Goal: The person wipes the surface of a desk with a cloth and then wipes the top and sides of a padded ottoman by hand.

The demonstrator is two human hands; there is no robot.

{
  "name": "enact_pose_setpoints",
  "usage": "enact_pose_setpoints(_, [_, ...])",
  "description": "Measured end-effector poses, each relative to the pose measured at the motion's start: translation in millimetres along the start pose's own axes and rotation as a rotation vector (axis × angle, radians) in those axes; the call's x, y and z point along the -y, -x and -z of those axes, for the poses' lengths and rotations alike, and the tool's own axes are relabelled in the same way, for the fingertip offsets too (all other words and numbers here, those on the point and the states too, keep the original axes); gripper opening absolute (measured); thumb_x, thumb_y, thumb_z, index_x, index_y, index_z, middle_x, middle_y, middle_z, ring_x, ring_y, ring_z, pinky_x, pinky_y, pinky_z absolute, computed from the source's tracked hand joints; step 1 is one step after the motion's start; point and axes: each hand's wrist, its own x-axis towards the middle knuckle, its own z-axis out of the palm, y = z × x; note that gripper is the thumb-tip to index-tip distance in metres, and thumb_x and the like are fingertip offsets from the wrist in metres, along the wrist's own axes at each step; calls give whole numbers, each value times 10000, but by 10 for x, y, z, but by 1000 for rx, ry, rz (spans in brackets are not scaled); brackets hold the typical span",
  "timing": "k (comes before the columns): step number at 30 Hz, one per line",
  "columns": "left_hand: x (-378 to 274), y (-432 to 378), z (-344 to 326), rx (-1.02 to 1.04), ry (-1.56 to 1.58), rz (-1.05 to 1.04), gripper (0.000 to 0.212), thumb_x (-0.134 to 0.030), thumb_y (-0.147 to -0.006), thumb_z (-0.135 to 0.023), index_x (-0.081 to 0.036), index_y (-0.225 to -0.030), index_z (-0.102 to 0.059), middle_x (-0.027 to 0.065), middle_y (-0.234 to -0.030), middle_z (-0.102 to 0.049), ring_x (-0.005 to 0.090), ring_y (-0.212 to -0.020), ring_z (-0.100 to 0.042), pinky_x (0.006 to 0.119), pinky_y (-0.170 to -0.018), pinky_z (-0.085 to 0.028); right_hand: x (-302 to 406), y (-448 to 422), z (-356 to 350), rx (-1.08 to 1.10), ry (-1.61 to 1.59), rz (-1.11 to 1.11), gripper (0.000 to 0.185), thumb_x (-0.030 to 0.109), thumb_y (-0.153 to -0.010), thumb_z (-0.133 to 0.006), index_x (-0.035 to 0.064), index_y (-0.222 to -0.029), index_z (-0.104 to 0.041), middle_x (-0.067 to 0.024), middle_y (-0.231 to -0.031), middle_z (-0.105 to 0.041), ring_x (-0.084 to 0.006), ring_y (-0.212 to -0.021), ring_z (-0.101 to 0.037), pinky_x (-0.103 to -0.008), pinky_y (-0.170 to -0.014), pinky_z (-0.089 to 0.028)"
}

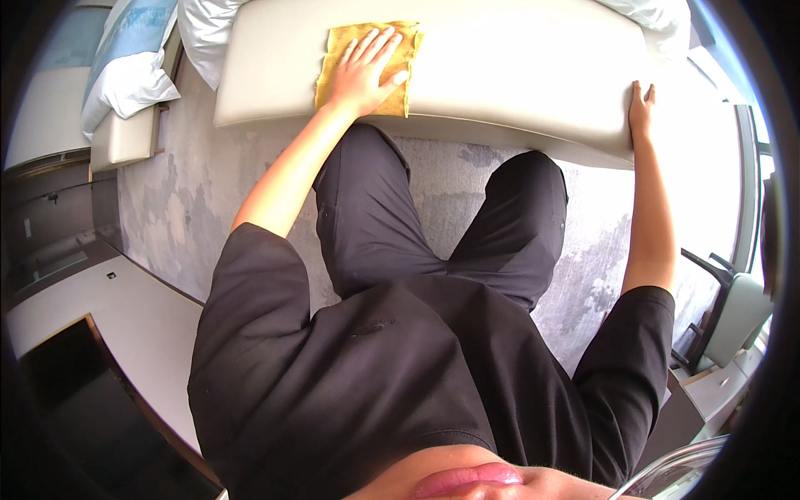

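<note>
My left hand [365, 75] lies flat on a yellow cloth [401, 94], fingers a little spread and thumb out to the side. The cloth is spread over the top of a cream upholstered bench [512, 75], near its left part, and reaches the front edge. At the bench's right end, my right hand [642, 115] rests against the side. Two of its fingers show apart; the rest of that hand is hard to make out in the glare. My knees are bent close to the bench's front.
White bedding [206, 37] hangs beyond the bench. A second cream bench [125, 140] stands at left beside another bed. A flat dark screen [94, 400] and a pale desktop [137, 312] are at lower left. A chair [737, 319] stands at right on the patterned carpet [206, 206].
</note>
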Motion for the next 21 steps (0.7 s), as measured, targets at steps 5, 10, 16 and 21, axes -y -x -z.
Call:
enact_pose_setpoints(5, [143, 255, 76, -85, -14, 86, 685, -592, -1027, -464, -204, -1589, -406, 32, -1651, -386, 257, -1538, -321, 479, -1266, -215, 13, 12, 57, 32, 38, -22, 898, 624, -987, -519, 25, -1614, -287, -270, -1638, -319, -416, -1516, -311, -462, -1246, -247])
enact_pose_setpoints(10, [304, 566, 124, -204, -102, 100, 619, -514, -1023, -493, -185, -1547, -477, 43, -1600, -467, 269, -1489, -410, 487, -1231, -289, 34, 29, 108, 60, -38, 26, 920, 588, -1005, -527, -55, -1602, -249, -273, -1658, -270, -387, -1550, -246, -437, -1270, -186])
enact_pose_setpoints(16, [585, 772, 132, -334, -153, 144, 569, -501, -1012, -502, -176, -1474, -572, 47, -1522, -559, 284, -1424, -498, 491, -1186, -354, 45, 13, 198, 100, -4, -4, 926, 608, -1000, -521, -17, -1620, -234, -259, -1667, -259, -385, -1531, -285, -447, -1254, -218])
enact_pose_setpoints(21, [871, 923, 129, -444, -145, 154, 526, -472, -976, -528, -203, -1418, -626, 28, -1463, -612, 270, -1371, -547, 474, -1161, -380, 7, -31, 253, 112, 8, -41, 899, 594, -1002, -525, 11, -1626, -242, -245, -1663, -278, -386, -1519, -304, -455, -1244, -239])
